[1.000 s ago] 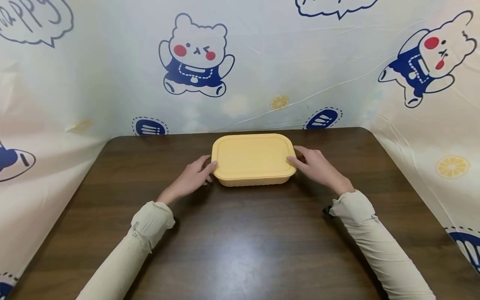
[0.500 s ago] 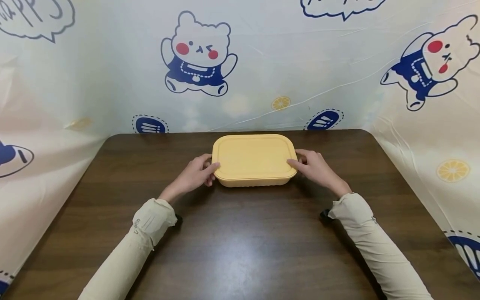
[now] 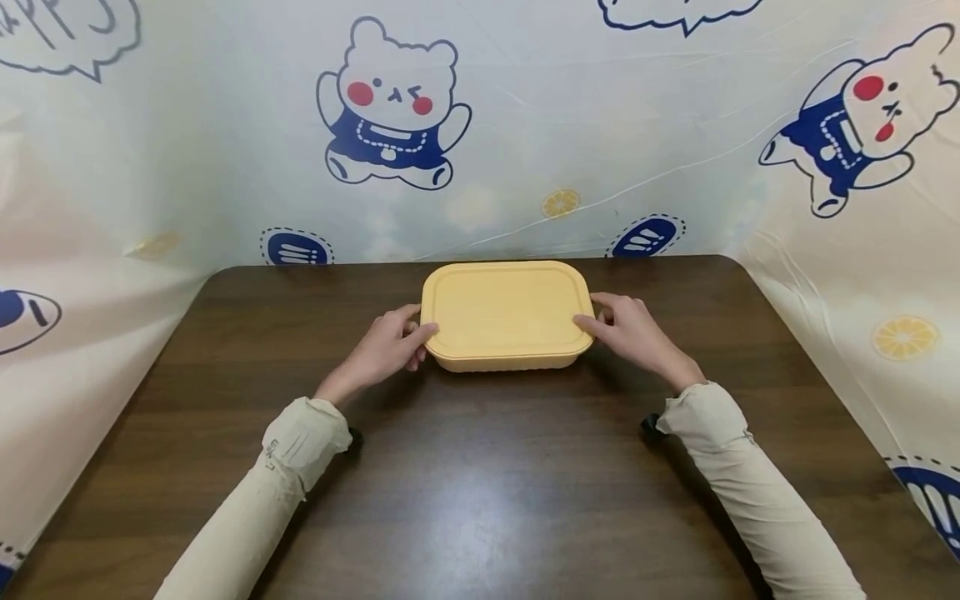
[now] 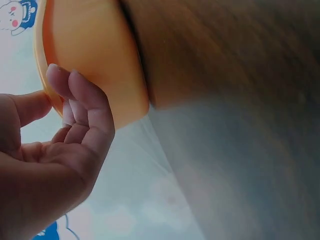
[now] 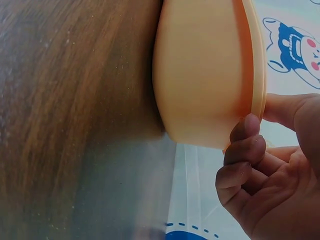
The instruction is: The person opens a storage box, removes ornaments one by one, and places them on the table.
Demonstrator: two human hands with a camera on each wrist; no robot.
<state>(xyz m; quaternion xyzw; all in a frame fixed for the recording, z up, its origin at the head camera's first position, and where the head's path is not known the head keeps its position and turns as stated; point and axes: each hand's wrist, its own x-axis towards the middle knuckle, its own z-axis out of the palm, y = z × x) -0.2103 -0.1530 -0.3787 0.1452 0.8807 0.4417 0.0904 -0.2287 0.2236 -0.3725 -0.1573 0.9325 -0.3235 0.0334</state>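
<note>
A yellow rectangular lidded box (image 3: 507,310) with rounded corners stands near the far edge of the table. At its left end my left hand (image 3: 386,346) pinches the lid's rim, thumb on top and curled fingers below. My right hand (image 3: 630,333) grips the right end the same way. In the left wrist view the left hand (image 4: 75,130) has fingertips under the rim, against the box's side wall (image 4: 105,60). The right wrist view shows the right hand (image 5: 270,160) with its thumb on the lid edge and fingers beneath. What is inside the box is hidden.
The dark brown wooden table (image 3: 480,483) extends toward me and to both sides. Behind it and along its sides hangs a pale sheet (image 3: 510,117) printed with bears and orange slices. Both forearms wear rolled beige sleeves (image 3: 307,442).
The left fingers have closed in a little at the lid's rim. Both hands stay at the ends of the box, which has hardly moved; the whole view shifts slightly.
</note>
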